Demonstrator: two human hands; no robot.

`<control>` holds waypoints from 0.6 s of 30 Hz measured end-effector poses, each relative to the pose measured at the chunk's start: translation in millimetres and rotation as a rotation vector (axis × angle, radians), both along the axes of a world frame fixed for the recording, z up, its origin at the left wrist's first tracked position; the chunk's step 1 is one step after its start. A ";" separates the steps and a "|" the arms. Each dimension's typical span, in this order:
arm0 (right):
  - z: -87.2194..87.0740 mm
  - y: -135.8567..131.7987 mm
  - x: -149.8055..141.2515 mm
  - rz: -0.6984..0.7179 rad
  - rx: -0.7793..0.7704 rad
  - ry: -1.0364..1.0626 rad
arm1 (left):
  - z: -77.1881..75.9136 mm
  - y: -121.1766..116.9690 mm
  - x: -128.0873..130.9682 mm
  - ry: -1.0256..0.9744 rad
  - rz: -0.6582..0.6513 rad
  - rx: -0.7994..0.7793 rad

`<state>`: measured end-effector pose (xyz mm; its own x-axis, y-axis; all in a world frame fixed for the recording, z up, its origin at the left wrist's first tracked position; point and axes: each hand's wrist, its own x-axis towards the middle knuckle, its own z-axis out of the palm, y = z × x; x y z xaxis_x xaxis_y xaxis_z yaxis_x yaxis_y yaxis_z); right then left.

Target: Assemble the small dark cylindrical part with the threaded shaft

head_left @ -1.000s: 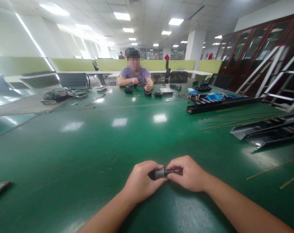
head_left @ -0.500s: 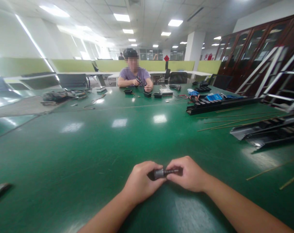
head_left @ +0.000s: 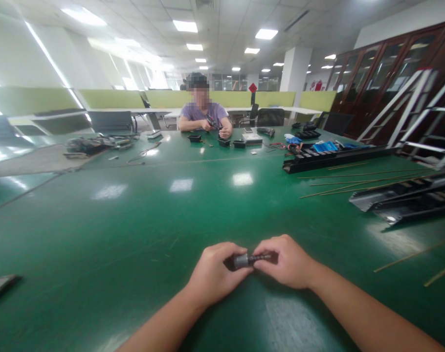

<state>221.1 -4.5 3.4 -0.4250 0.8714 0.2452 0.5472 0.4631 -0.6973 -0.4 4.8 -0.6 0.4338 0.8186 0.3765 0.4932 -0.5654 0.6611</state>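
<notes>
A small grey cylinder with a thin dark ridged shaft (head_left: 241,261) lies sideways between my hands, low over the green table (head_left: 152,220). My left hand (head_left: 215,271) is closed around the thick grey body, thumb and fingers on either side of it. From the right, my right hand (head_left: 286,262) pinches the shaft near where it joins the body. The shaft's tip points toward my right palm. The far end of the body is partly hidden in my left hand. What kind of part it is, I cannot tell.
Across the table a person in a purple shirt (head_left: 219,111) handles a dark tool, with small black trays (head_left: 223,142) in front. At right lie long black channels (head_left: 328,156), thin rods (head_left: 354,186) and a stepladder (head_left: 409,107) beyond. A flat object (head_left: 2,287) lies at the left edge.
My hands and the grey cylinder stay almost in the same place, with the same grip. The person across the table tilts their head down slightly.
</notes>
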 end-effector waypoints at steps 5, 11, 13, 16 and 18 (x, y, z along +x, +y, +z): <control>-1.0 -0.2 0.0 0.019 0.002 0.013 | -0.1 0.6 0.6 0.014 0.006 -0.010; -1.9 -0.2 0.3 0.010 -0.003 -0.005 | -0.3 1.2 0.3 0.013 0.012 -0.012; -1.8 0.1 0.6 0.003 -0.008 -0.016 | -0.2 1.6 0.1 0.013 0.020 -0.015; -1.4 0.6 0.5 -0.004 -0.021 -0.011 | 0.3 2.2 0.0 0.018 0.029 -0.023; -1.0 0.9 0.3 -0.001 -0.027 -0.004 | 0.5 2.4 -0.1 0.021 0.029 -0.025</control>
<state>221.4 -3.6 2.4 -0.4250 0.8782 0.2196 0.5507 0.4434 -0.7072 -0.5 7.2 -0.1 0.4173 0.8399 0.3472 0.5230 -0.5343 0.6640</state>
